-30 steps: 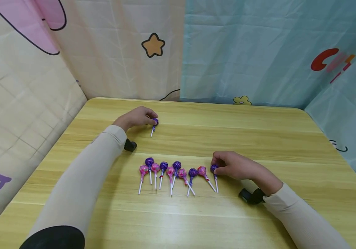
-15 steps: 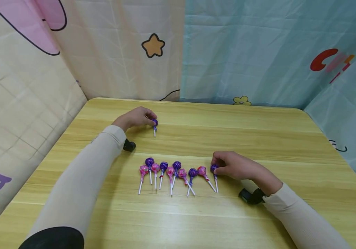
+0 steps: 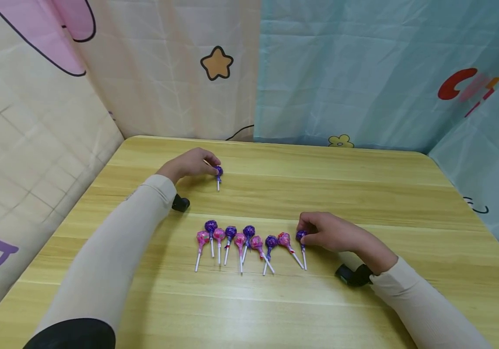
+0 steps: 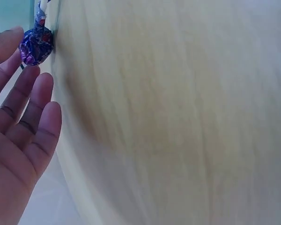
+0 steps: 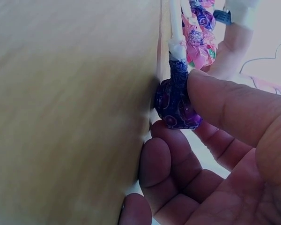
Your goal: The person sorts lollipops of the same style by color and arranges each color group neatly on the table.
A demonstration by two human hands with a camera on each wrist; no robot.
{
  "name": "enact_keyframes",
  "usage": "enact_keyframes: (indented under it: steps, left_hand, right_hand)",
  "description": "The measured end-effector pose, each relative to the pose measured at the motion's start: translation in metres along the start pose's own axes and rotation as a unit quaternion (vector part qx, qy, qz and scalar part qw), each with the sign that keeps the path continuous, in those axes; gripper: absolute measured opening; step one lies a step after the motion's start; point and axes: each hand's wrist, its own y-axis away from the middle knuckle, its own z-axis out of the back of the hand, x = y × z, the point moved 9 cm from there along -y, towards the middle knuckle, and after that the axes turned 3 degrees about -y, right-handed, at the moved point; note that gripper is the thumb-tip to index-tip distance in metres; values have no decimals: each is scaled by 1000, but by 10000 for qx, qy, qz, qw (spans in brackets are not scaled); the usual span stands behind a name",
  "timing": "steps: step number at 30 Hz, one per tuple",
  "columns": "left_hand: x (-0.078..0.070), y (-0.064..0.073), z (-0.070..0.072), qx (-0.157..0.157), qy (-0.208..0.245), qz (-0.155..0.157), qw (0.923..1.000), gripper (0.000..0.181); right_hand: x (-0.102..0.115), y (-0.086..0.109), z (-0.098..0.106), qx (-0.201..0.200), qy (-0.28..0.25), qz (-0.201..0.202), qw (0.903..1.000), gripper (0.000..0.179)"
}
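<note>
Toward the far left of the table, my left hand (image 3: 192,164) pinches a purple-wrapped lollipop (image 4: 36,46) by its head between thumb and fingers. Its white stick points toward me. At the right end of a row of lollipops, my right hand (image 3: 334,233) pinches another purple lollipop (image 5: 178,101) by the head, which lies at the tabletop. A pink lollipop (image 3: 284,239) lies just left of it. The row mixes pink and purple heads, with sticks toward me; a second pink one (image 3: 257,243) has its stick crossing that of a purple one (image 3: 271,242).
The light wooden table (image 3: 249,310) reaches back to printed curtains (image 3: 341,72) on the far side and right. A pale patterned cloth (image 3: 27,145) hangs at the left. Black wrist cameras (image 3: 354,275) sit under both wrists, close to the tabletop.
The lollipop in my left hand has swung so that its stick, slanted left before, points straight toward me. My right hand and the row stay in place.
</note>
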Motion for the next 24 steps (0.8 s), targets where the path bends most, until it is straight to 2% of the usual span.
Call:
enact_keyframes:
  steps: [5, 11, 14, 18, 24]
  left_hand:
    - [-2, 9, 8, -208, -185, 18, 9996, 36]
    - [-18, 23, 16, -516, -290, -156, 9981, 35]
    - [-28, 36, 12, -492, -422, -245, 9976, 34]
    - [-38, 56, 4, -399, -694, -553, 9953, 33]
    - [-44, 86, -3, -456, -883, -962, 9904, 34]
  right_hand:
    - [0, -1, -2, 43, -25, 57, 10000, 7]
    - [-1, -1, -2, 9, -8, 25, 10000, 8]
    - [-3, -1, -3, 39, -53, -19, 10000, 8]
    - [-3, -1, -3, 61, -27, -33, 10000, 8]
    - [-3, -1, -2, 34, 9, -24, 10000, 8]
